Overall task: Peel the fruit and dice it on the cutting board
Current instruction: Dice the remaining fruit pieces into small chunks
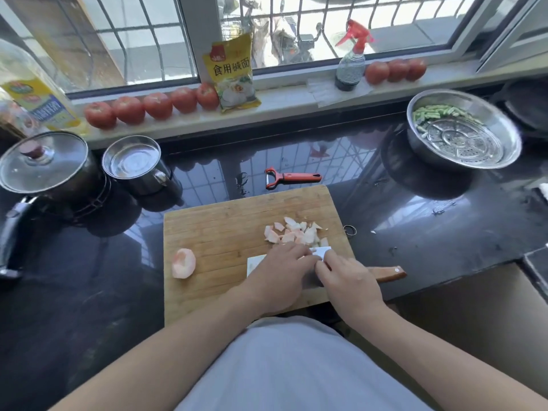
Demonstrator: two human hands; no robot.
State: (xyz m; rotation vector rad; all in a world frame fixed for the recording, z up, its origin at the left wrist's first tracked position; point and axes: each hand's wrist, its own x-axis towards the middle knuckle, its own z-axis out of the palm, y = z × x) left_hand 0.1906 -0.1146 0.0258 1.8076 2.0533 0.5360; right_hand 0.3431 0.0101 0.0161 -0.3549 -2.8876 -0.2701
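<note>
A wooden cutting board [219, 221] lies on the dark counter. A heap of pale pink diced fruit pieces [296, 232] sits on its right part. A peeled fruit half [184, 263] rests near its left edge. A cleaver [255, 264] lies low over the board, its wooden handle [389, 273] pointing right. My left hand [278, 271] rests on the flat of the blade with fingers stretched toward the right. My right hand [347, 280] covers the blade's handle end, its curled fingers gripping the cleaver there. Most of the blade is hidden under both hands.
A red peeler [292, 177] lies just behind the board. A lidded pot [44, 164] and a steel mug [135, 164] stand at the left. A steel basin [464, 129] with green vegetable pieces is at the right. Tomatoes [154, 105] line the windowsill.
</note>
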